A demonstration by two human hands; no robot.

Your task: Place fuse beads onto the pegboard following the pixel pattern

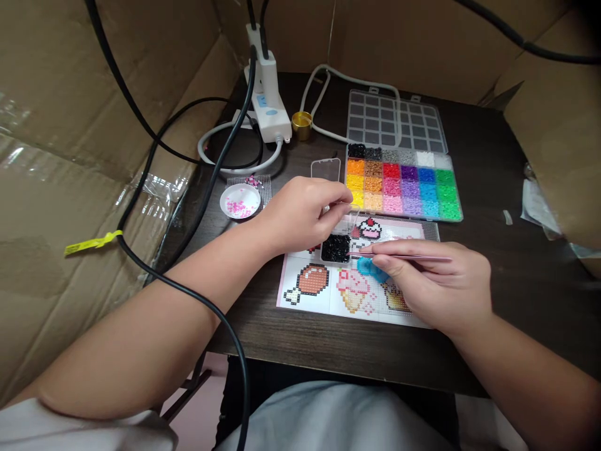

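My left hand (312, 213) is pinched closed at the raised clear lid (353, 220) of a small box filled with black beads (336, 248). Part of the box is covered by that hand. In my right hand (446, 282) is a pair of pink tweezers (408, 257), its tips pointing left at the bead box's right edge. Beneath both hands lies a pattern sheet (305, 307) with pixel pictures of a drumstick, an ice cream and a cupcake, overlaid by a clear pegboard (429, 232). A translucent blue piece (372, 270) sits beside the tweezers, partly hidden by my right fingers.
Behind the hands stands a compartment box of coloured beads (408, 185), its lid (397, 119) folded back. A white dish of pink beads (240, 201), a gold cup (302, 125) and a power strip (272, 116) are leftward. A black cable (206, 300) crosses my left forearm.
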